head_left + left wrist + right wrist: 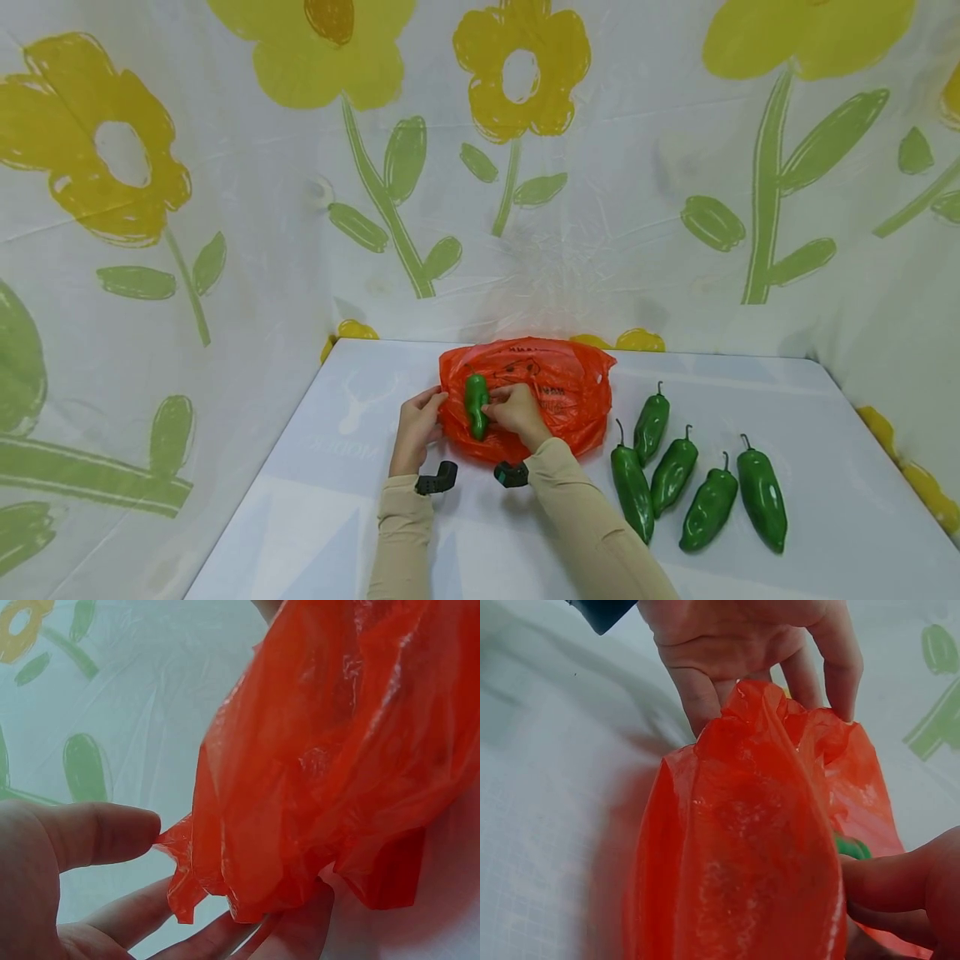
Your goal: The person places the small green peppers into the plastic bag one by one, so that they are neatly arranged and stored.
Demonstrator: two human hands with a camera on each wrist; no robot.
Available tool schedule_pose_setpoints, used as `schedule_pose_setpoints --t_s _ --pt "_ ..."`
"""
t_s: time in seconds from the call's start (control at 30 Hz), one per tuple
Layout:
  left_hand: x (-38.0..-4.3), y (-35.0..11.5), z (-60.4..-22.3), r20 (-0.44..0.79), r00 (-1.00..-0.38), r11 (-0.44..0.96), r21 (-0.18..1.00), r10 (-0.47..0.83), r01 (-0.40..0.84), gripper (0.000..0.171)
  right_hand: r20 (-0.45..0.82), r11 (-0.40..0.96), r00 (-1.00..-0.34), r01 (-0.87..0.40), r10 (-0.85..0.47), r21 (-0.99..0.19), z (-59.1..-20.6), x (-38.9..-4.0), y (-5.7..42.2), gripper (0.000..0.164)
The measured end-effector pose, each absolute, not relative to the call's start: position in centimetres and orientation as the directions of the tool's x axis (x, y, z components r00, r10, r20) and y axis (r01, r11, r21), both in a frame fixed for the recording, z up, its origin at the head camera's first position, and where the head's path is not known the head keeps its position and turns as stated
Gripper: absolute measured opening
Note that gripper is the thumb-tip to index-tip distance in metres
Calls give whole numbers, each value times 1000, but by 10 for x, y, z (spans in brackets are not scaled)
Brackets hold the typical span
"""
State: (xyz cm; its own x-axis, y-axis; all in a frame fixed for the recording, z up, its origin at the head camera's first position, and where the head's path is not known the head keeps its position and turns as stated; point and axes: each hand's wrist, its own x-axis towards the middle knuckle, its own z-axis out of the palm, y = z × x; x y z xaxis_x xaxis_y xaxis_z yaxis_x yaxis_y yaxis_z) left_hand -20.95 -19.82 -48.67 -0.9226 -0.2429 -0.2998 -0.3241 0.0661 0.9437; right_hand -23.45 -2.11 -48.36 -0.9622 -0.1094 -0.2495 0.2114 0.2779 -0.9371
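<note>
Two hands are working over the surface point(337, 533), where one red plastic bag point(566, 379) is lying close to the back edge, left of its middle. Six green peppers are showing in all: one held, five loose. The right hand point(519, 414) is pinching the held pepper point(476, 400) between thumb and fingers, keeping a narrow grip. This pepper is appearing against the left part of the bag; how deep it is sitting in the bag cannot be told. Its long axis is running nearly from back edge to front edge, the broad end pointing to the back and the narrower, slightly bent end to the front. The left hand point(417, 423) is holding the bag's left margin, thumb on one side and fingers spreading on the other. The five loose peppers point(708, 508) are lying between the bag and the right edge, all stems pointing toward the back edge; three tips are slanting toward the front left corner, two toward the front right. Two dark devices point(437, 478) are sitting at the wrists, one on each.
</note>
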Motion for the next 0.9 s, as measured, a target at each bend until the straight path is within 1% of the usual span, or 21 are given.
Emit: schedule_pose_setpoints --t_s 0.23,0.4,0.63,0.9 --pt "-209 -198 -485 -315 -917 69 938 -244 -340 51 -248 318 -964 207 -93 -925 -478 -233 -16 38" --pt "-209 -198 -486 -319 -915 74 935 -246 -346 51 -208 352 -975 168 -80 -921 -469 -231 -10 37" --pt "-209 -199 -485 -325 -913 68 934 -248 -351 51 -153 329 -986 122 -69 -936 -455 -226 -1 30" --pt "-209 -200 -486 -314 -918 60 940 -242 -337 51 -101 328 -991 69 -84 -942 -438 -216 10 29"
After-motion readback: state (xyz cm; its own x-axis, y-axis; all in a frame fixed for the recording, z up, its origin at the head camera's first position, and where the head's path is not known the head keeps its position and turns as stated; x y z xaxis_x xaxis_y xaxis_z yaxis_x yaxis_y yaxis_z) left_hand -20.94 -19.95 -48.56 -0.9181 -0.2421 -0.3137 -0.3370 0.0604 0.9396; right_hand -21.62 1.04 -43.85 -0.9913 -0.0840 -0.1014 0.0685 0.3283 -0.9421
